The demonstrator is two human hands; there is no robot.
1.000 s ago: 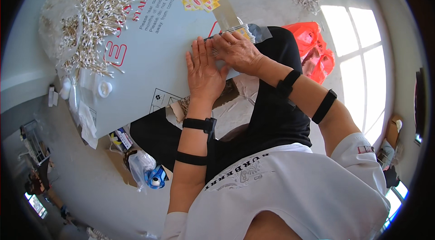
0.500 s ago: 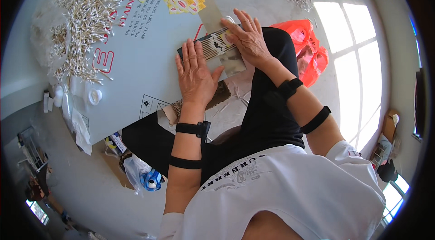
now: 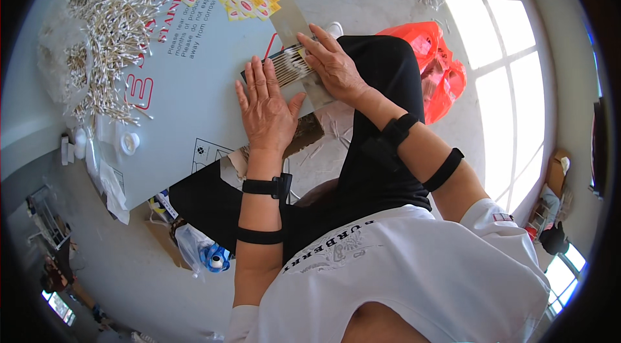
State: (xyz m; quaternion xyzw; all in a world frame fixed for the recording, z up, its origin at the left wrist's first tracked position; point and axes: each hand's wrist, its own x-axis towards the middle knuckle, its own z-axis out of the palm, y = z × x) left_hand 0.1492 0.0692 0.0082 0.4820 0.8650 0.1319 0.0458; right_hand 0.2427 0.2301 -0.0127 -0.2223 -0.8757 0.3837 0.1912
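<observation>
Cotton swabs (image 3: pixel 289 70) lie side by side in a row on a dark flat holder at the table's right edge. My left hand (image 3: pixel 268 110) rests flat over the holder's left end, fingers stretched out and thumb apart. Across the swabs' right end lie the extended fingers of my right hand (image 3: pixel 334 71), palm down. Neither hand is wrapped round anything. Both hands partly hide the holder and the swab ends.
A big heap of loose swabs (image 3: pixel 116 32) in clear plastic covers the table's (image 3: pixel 194 97) left side. Yellow-and-white cards (image 3: pixel 249 0) lie at the far edge. A white tape roll (image 3: pixel 130 143) is near left; a red plastic bag (image 3: pixel 436 65) sits right of my knee.
Both hands have shifted slightly left across the view, the right one more over the swabs. A dark gap or mark seen among the swabs earlier no longer shows.
</observation>
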